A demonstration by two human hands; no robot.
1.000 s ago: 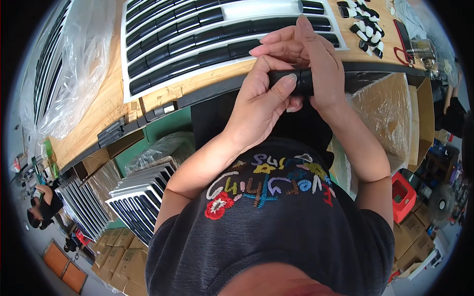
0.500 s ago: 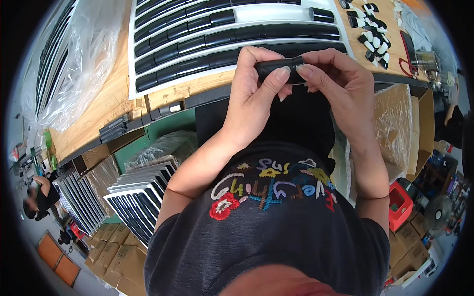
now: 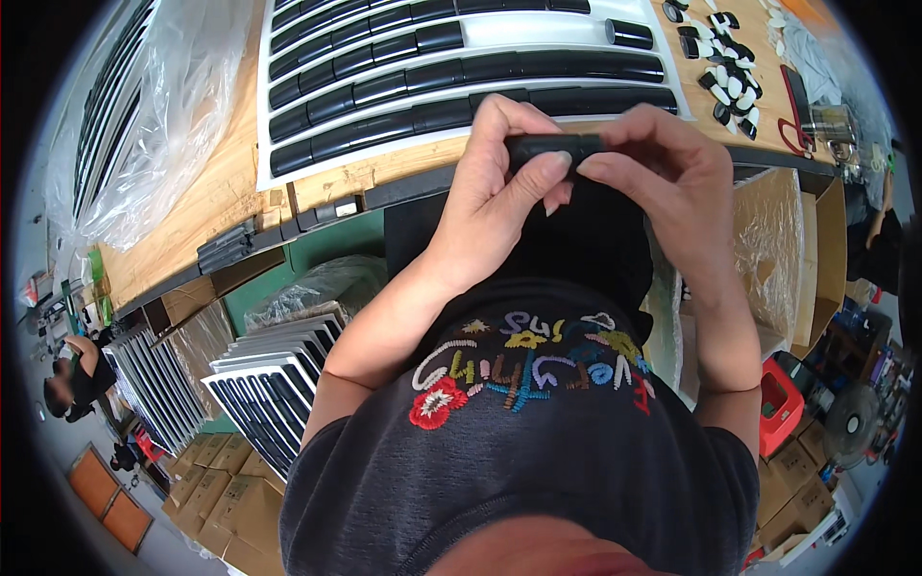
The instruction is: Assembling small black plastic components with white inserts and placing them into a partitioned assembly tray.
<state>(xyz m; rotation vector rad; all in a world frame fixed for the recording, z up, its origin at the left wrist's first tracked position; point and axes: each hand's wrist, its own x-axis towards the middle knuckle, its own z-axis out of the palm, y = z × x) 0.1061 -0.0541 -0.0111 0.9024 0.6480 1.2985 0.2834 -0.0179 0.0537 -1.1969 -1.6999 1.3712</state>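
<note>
Just off the table's near edge, a short black tube (image 3: 547, 148) lies level between my two hands. My left hand (image 3: 495, 187) is closed round its left part, thumb pressed along the near side. The thumb and curled fingers of my right hand (image 3: 672, 178) pinch at the tube's right end, the fingers slightly blurred. A white tray (image 3: 538, 34) in front of me carries rows of glossy black cylinders (image 3: 384, 88). One of its rows has a gap, with a single cylinder (image 3: 630, 35) at the right end. Small black and white pieces (image 3: 735, 86) lie right of the tray.
Clear plastic sheeting (image 3: 182, 106) covers another stack at the left. Below the wooden table (image 3: 173, 226), filled trays (image 3: 259, 394) stand on edge beside cardboard boxes (image 3: 216, 490). A red plastic stool (image 3: 780, 408) and a fan (image 3: 853, 422) are at the right; another person (image 3: 82, 374) is far left.
My right fingers have shifted slightly up and right at the tube's end, and the thumb lies lower on it. The left hand keeps its hold.
</note>
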